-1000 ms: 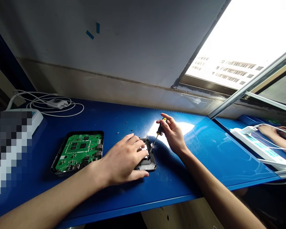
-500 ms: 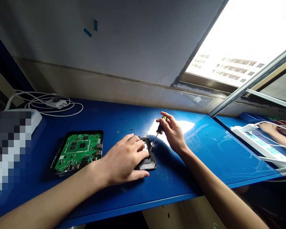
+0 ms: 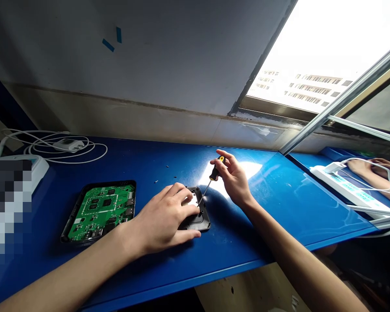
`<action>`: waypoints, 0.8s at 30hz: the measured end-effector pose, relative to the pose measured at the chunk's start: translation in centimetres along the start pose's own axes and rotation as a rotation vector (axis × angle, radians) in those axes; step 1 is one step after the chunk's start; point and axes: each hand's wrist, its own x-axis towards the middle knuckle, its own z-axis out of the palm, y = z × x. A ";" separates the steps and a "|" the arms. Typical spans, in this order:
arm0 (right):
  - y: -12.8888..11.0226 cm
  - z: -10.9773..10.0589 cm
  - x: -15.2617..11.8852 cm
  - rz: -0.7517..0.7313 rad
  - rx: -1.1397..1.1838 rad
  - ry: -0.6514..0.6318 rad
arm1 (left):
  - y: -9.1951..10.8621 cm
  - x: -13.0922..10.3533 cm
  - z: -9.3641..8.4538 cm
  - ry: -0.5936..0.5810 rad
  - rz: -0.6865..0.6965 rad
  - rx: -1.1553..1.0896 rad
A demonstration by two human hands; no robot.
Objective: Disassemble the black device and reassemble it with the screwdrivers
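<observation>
A black plastic cover (image 3: pixel 204 221) with a white part inside lies on the blue table. Over its left side rests my left hand (image 3: pixel 165 216), fingers spread and pressing on it. My right hand (image 3: pixel 234 177) grips a yellow-and-black screwdriver (image 3: pixel 217 169), tilted, its tip down inside the cover near my left index finger. The exact contact of the tip is too small to make out. Left of my left hand, a green circuit board (image 3: pixel 97 208) sits in a black case (image 3: pixel 66 225). Behind the cover lie small screws (image 3: pixel 175 177).
On the blue table (image 3: pixel 169 277), a white cable with an adapter (image 3: pixel 68 145) is coiled at the back left. A white power strip (image 3: pixel 351 190) stands at the right behind a metal frame (image 3: pixel 315 121), near another person's arm (image 3: pixel 377 177).
The view has shifted slightly, moving most things a little left. The screwdriver leans more, and its tip is nearer my left index finger. Both hands keep their holds.
</observation>
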 end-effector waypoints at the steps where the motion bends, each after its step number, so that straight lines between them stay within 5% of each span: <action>1: -0.2 -0.1 0.0 -0.012 -0.005 0.007 | 0.0 0.0 0.0 -0.003 -0.007 -0.006; 24: -1.4 0.2 -0.6 -0.091 -0.061 0.045 | 0.0 -0.2 0.1 -0.020 -0.031 -0.002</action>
